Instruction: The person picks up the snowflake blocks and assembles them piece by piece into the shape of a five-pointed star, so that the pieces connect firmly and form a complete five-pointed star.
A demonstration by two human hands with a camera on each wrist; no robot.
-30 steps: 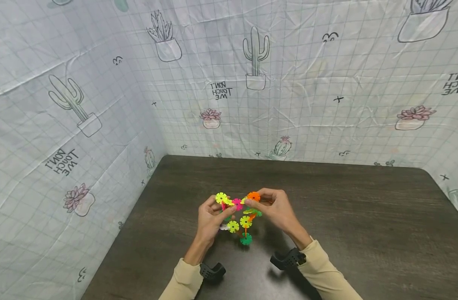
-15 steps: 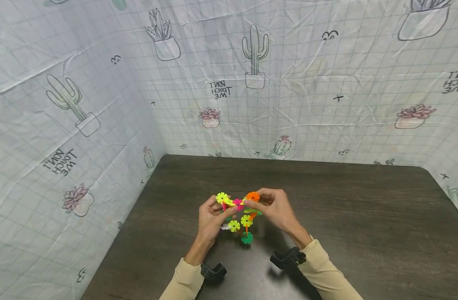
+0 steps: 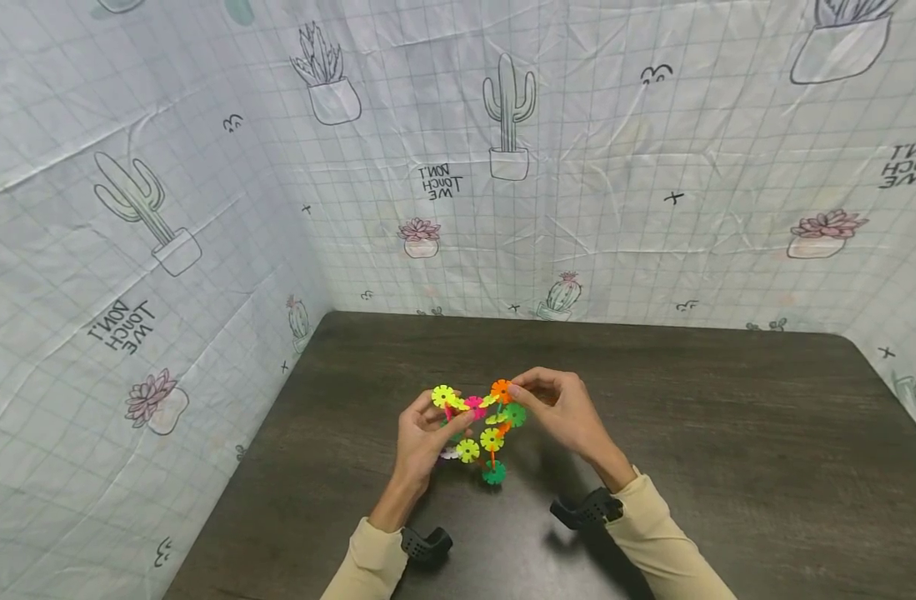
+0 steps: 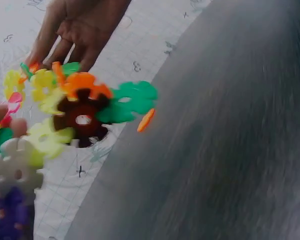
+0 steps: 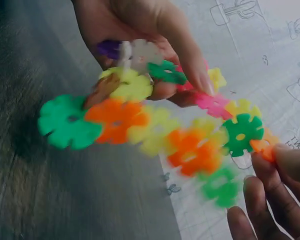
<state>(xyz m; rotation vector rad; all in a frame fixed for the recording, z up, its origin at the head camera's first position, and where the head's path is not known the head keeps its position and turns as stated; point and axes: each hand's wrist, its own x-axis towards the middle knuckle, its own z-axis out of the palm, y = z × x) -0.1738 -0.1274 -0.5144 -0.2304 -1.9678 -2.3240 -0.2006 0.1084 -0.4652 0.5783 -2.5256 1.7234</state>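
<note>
Between my hands is a looped chain of interlocking plastic snowflake discs in yellow, pink, orange, green, white, brown and purple. My left hand (image 3: 418,437) grips its left side, with the thumb against a pink disc (image 3: 474,407). My right hand (image 3: 570,412) pinches an orange disc (image 3: 501,391) at the far right corner, between thumb and forefinger in the right wrist view. A green disc (image 3: 513,415) hangs just below that corner. The lowest part in the head view is another green disc (image 3: 493,472). In the left wrist view a brown disc (image 4: 82,119) joins yellow and green ones.
A dark wood-grain table (image 3: 690,433) lies under the hands. Behind and to the left hangs a pale grid-patterned cloth (image 3: 600,183) with cactus drawings. Black straps (image 3: 427,543) sit on both wrists.
My right hand has shifted slightly right, from the yellow disc area to the edge of the orange disc, uncovering the green disc below. The left hand stays in place.
</note>
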